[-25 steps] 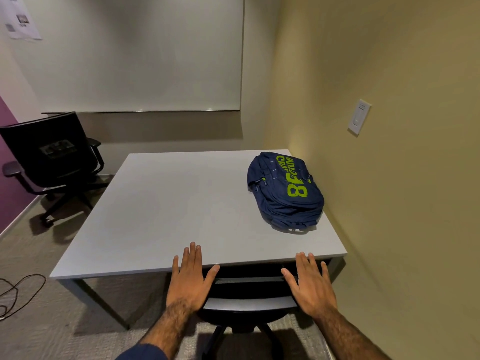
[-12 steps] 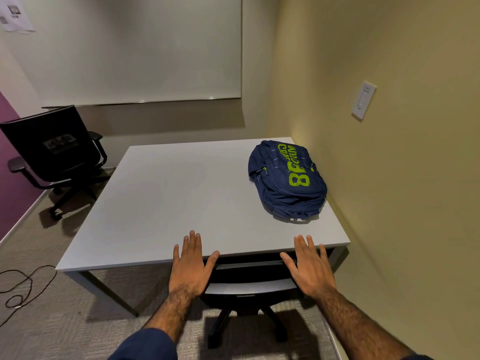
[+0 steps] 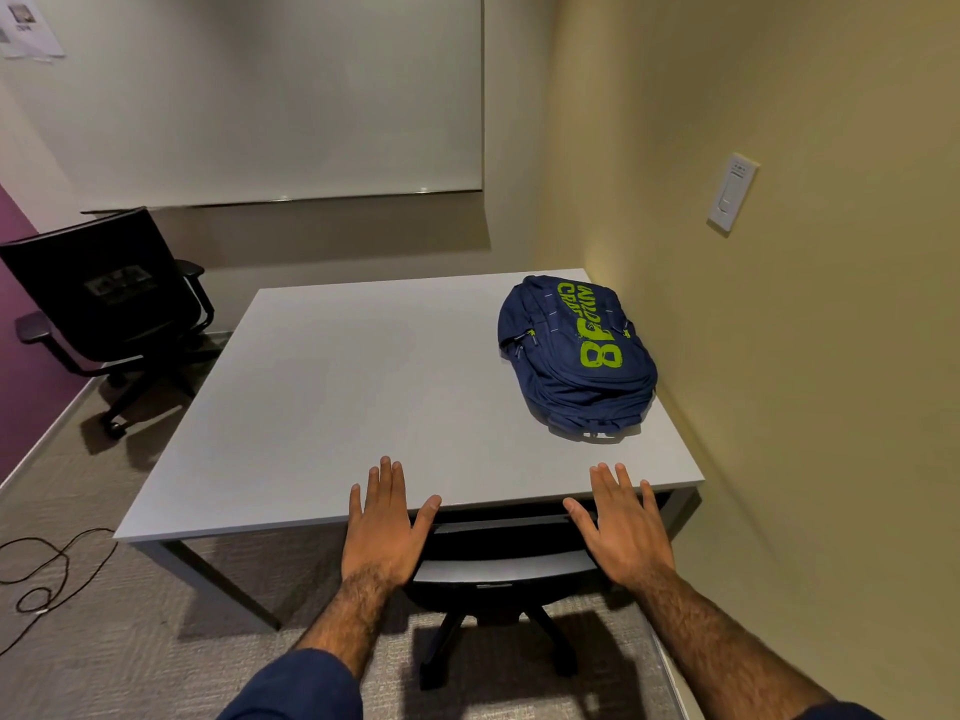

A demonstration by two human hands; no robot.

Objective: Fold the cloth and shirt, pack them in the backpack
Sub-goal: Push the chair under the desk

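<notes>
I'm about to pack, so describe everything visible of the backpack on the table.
The backpack is navy fabric with lime-green lettering and a big "8" on its front. It lies flat, front up, zips apparently closed, small zip pulls showing. It rests on the far right part of the grey table, close beside the yellow wall; only the table visibly touches it.

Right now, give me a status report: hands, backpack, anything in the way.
Left hand, right hand open, empty, at table near edge. Backpack lying by the wall, far right. Cloth, shirt not in view. Chair tucked under table.
</notes>
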